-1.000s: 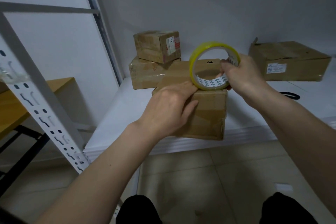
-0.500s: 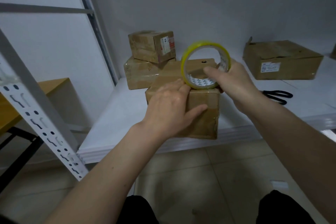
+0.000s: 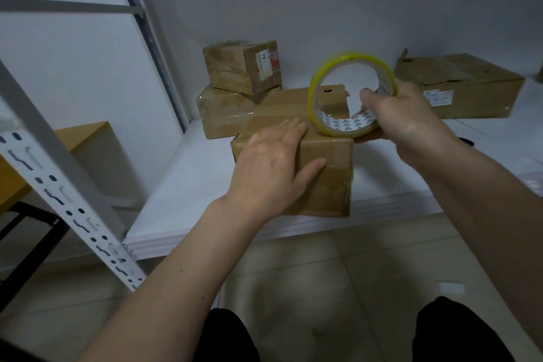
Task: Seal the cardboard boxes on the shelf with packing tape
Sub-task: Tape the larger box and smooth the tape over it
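Observation:
A brown cardboard box (image 3: 326, 173) stands at the front edge of the white shelf (image 3: 188, 185). My left hand (image 3: 273, 167) lies flat on the box's top front corner, fingers straight, thumb on the front face. My right hand (image 3: 408, 123) grips a yellow roll of packing tape (image 3: 320, 91), fingers hooked through its core. The roll stands on edge over the box's top right side. Clear tape shines across the box's front.
Two taped boxes (image 3: 244, 67) are stacked at the back left by the wall. A wide flat box (image 3: 470, 88) lies at the back right. Scissors (image 3: 467, 142) peek out behind my right forearm. A perforated shelf post (image 3: 58, 182) slants at left, beside a wooden table (image 3: 79, 135).
My right hand has carried the tape roll rightward across the box top. My left hand slid forward and flattened on the box's front corner.

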Demonstrator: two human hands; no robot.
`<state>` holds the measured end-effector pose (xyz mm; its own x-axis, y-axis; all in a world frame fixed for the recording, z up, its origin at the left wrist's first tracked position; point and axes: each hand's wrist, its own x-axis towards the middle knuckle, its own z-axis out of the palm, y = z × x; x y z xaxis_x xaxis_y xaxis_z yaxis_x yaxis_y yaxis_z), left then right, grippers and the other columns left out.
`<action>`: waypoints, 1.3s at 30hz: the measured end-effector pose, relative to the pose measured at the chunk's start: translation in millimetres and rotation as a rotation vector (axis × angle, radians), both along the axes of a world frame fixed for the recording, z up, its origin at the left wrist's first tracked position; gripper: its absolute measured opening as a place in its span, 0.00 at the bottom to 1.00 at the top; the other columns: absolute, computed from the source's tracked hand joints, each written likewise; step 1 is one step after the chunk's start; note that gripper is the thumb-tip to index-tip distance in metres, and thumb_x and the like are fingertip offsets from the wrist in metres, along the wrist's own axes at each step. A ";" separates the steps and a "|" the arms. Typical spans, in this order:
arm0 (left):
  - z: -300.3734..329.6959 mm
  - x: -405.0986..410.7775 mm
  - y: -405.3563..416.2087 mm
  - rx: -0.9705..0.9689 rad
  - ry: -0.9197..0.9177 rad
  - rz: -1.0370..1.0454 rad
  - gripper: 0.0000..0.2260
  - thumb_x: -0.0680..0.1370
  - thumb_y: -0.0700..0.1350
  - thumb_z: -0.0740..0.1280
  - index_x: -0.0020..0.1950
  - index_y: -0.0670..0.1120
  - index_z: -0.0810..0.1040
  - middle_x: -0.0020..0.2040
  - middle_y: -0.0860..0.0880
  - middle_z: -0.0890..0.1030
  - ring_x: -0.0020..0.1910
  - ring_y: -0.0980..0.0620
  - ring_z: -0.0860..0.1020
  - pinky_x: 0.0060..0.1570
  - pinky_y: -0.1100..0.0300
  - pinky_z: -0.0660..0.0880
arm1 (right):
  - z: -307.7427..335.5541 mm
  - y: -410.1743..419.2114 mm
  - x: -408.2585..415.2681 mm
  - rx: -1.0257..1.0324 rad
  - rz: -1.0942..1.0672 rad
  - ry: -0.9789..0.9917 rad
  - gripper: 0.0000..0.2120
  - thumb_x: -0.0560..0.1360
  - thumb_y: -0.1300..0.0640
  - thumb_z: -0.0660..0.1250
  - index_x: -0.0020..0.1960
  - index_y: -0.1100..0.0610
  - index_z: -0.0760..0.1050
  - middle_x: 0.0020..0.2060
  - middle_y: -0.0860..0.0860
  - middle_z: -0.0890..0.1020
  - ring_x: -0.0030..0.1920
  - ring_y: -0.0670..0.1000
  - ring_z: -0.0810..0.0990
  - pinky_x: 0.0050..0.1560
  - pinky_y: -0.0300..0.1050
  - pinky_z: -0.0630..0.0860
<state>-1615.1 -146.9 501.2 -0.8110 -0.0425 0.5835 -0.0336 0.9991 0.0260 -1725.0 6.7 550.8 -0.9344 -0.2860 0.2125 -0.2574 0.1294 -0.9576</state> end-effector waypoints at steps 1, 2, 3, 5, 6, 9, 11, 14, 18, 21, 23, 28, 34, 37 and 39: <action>-1.2 0.3 -0.3 0.004 0.015 0.001 0.32 0.76 0.63 0.55 0.70 0.42 0.74 0.67 0.43 0.77 0.67 0.44 0.75 0.66 0.52 0.67 | 0.0 3.4 0.4 -0.034 0.002 -0.014 0.06 0.80 0.56 0.60 0.45 0.56 0.72 0.43 0.59 0.80 0.43 0.57 0.83 0.44 0.58 0.82; -2.2 0.5 -0.2 0.012 0.020 0.001 0.32 0.76 0.63 0.55 0.70 0.42 0.74 0.67 0.43 0.78 0.67 0.44 0.75 0.66 0.52 0.67 | -0.4 6.5 1.1 -0.062 0.002 -0.023 0.06 0.80 0.58 0.60 0.47 0.57 0.73 0.43 0.59 0.80 0.43 0.57 0.83 0.44 0.58 0.82; -2.4 0.7 0.3 0.020 0.021 0.003 0.32 0.77 0.63 0.55 0.71 0.42 0.74 0.67 0.43 0.78 0.67 0.44 0.75 0.66 0.53 0.66 | -1.2 9.3 1.5 -0.080 -0.002 -0.027 0.06 0.80 0.58 0.60 0.51 0.60 0.73 0.44 0.60 0.80 0.43 0.57 0.83 0.43 0.59 0.82; -1.9 0.5 0.9 0.028 0.023 0.002 0.32 0.77 0.64 0.54 0.71 0.42 0.73 0.67 0.43 0.78 0.67 0.44 0.75 0.66 0.54 0.65 | -3.2 13.9 2.6 -0.102 -0.006 -0.030 0.09 0.80 0.59 0.60 0.57 0.63 0.73 0.44 0.61 0.80 0.43 0.57 0.83 0.43 0.60 0.82; -1.2 0.0 1.2 0.032 0.019 -0.001 0.32 0.77 0.64 0.54 0.71 0.42 0.73 0.67 0.43 0.78 0.68 0.44 0.74 0.66 0.55 0.64 | -3.4 15.7 3.2 -0.116 -0.003 -0.031 0.10 0.80 0.60 0.60 0.59 0.64 0.72 0.42 0.60 0.79 0.42 0.57 0.83 0.42 0.60 0.82; 0.0 -1.0 0.6 0.043 0.022 -0.020 0.32 0.78 0.63 0.54 0.70 0.42 0.75 0.67 0.43 0.78 0.68 0.45 0.75 0.66 0.54 0.66 | -3.6 21.0 2.3 -0.160 0.045 -0.057 0.11 0.81 0.61 0.59 0.61 0.66 0.70 0.43 0.60 0.78 0.42 0.58 0.82 0.39 0.58 0.82; 0.0 -1.1 0.8 0.046 0.022 -0.024 0.31 0.77 0.63 0.54 0.69 0.42 0.75 0.67 0.44 0.78 0.68 0.45 0.75 0.66 0.54 0.67 | -5.5 25.3 1.1 -0.186 0.066 -0.089 0.11 0.81 0.62 0.59 0.62 0.65 0.70 0.45 0.61 0.78 0.41 0.56 0.82 0.37 0.55 0.82; 0.9 -0.7 2.0 0.047 0.022 -0.024 0.31 0.77 0.63 0.54 0.69 0.42 0.76 0.68 0.44 0.78 0.68 0.46 0.75 0.66 0.54 0.67 | -11.5 30.3 -3.2 -0.206 0.057 -0.110 0.10 0.81 0.63 0.59 0.61 0.64 0.71 0.48 0.60 0.79 0.42 0.54 0.82 0.36 0.52 0.83; 0.8 -0.1 1.0 0.037 0.042 -0.024 0.30 0.78 0.62 0.55 0.68 0.42 0.77 0.67 0.44 0.78 0.68 0.45 0.75 0.66 0.54 0.68 | -17.5 36.5 -9.8 -0.189 0.040 -0.077 0.05 0.80 0.63 0.60 0.53 0.60 0.73 0.42 0.58 0.80 0.42 0.53 0.81 0.38 0.49 0.79; 1.6 1.0 0.9 0.040 0.022 -0.011 0.30 0.78 0.63 0.54 0.69 0.43 0.77 0.68 0.45 0.77 0.68 0.46 0.75 0.66 0.54 0.67 | -27.3 40.8 -9.8 -0.204 0.033 -0.094 0.04 0.80 0.63 0.59 0.50 0.58 0.72 0.38 0.56 0.80 0.40 0.52 0.81 0.40 0.49 0.79; 2.1 0.4 1.0 0.040 0.031 -0.009 0.30 0.78 0.62 0.55 0.68 0.42 0.77 0.67 0.44 0.78 0.67 0.46 0.75 0.66 0.53 0.68 | -32.1 40.9 -9.1 -0.226 0.015 -0.095 0.05 0.81 0.63 0.59 0.55 0.60 0.72 0.39 0.56 0.81 0.42 0.52 0.81 0.43 0.52 0.80; 0.7 -0.1 11.0 0.006 0.002 0.024 0.29 0.76 0.65 0.56 0.69 0.49 0.76 0.65 0.40 0.79 0.66 0.41 0.76 0.64 0.49 0.70 | -41.7 40.4 -10.4 -0.260 -0.029 -0.071 0.04 0.80 0.63 0.61 0.53 0.60 0.72 0.39 0.55 0.81 0.47 0.56 0.82 0.51 0.58 0.80; 0.2 -7.2 35.3 -0.063 -0.060 0.078 0.33 0.71 0.59 0.71 0.66 0.37 0.75 0.67 0.36 0.76 0.68 0.37 0.73 0.70 0.46 0.66 | -53.8 41.1 -7.8 -0.250 -0.067 -0.018 0.07 0.79 0.62 0.62 0.56 0.62 0.74 0.43 0.54 0.82 0.49 0.56 0.82 0.47 0.56 0.81; 1.4 -6.8 41.9 -0.086 -0.038 0.064 0.36 0.68 0.62 0.68 0.68 0.39 0.74 0.67 0.36 0.76 0.67 0.38 0.74 0.67 0.46 0.69 | -59.7 42.0 -8.5 -0.257 -0.063 -0.025 0.03 0.79 0.62 0.62 0.53 0.58 0.73 0.48 0.58 0.81 0.49 0.55 0.82 0.47 0.56 0.81; 6.1 -5.9 42.6 -0.078 -0.124 0.048 0.37 0.70 0.64 0.67 0.74 0.47 0.69 0.71 0.37 0.71 0.72 0.38 0.69 0.70 0.47 0.64 | -64.4 41.5 -8.2 -0.282 -0.063 -0.031 0.03 0.79 0.62 0.62 0.52 0.58 0.73 0.47 0.58 0.81 0.50 0.56 0.82 0.47 0.56 0.81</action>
